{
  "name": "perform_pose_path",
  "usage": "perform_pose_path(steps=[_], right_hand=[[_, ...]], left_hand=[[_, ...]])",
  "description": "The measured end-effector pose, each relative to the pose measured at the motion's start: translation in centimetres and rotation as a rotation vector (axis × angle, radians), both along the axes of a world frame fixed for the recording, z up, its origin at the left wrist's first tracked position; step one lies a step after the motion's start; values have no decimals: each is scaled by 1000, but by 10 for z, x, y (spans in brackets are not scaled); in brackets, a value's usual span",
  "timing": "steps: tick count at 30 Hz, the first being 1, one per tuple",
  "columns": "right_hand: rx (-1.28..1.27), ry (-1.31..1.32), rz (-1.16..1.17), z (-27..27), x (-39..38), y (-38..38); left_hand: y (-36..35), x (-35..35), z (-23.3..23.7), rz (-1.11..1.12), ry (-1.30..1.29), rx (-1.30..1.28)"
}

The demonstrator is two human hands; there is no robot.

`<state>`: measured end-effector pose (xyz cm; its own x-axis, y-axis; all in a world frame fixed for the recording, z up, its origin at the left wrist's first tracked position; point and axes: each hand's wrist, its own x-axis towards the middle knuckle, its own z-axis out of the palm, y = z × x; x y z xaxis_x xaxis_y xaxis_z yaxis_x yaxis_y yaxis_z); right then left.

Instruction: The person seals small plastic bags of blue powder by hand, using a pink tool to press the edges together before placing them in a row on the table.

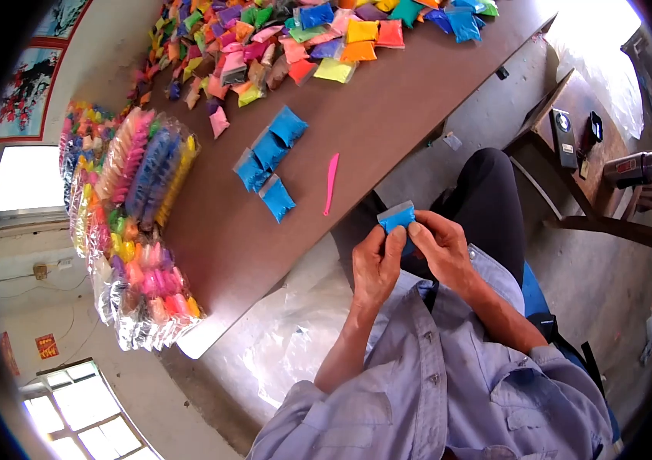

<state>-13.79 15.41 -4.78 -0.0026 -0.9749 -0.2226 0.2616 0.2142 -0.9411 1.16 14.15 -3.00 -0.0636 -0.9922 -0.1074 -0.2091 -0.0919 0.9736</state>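
Both hands pinch one small blue packet (396, 217) just past the table's near edge, above my lap. Its clear sealed strip faces away from me. My left hand (376, 268) grips the packet's left side with thumb and fingers. On the other side, my right hand (442, 245) has its thumb and fingers closed on the same packet. Several blue packets (271, 149) lie grouped on the brown table (387, 115), to the left and beyond my hands. Between them and my hands rests a slim pink plastic tool (331, 184).
A big heap of multicoloured packets (295, 46) covers the table's far side. Clear bags of sorted packets (142, 176) are stacked at the left end. To the right stands a wooden stool (583, 153) bearing a black device (563, 138) and a dark cylindrical flask (633, 166).
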Motion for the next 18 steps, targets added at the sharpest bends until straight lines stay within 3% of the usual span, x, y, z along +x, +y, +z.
perform_pose_path(steps=[4,8,11,14,18], right_hand=[[92,-61,17,8,1,-1],[97,-60,63,2,-4,0],[32,-86,-35,-8,-4,-1],[-7,-25,-47,-9,-6,1],[31,-78,-34,-8,-6,2]], left_hand=[[0,-1,-3,15,-149,-144],[2,1,7,19,-140,-45],[4,-3,10,-59,-17,33],[6,1,5,-93,-52,85],[4,-2,13,-77,-76,-27]])
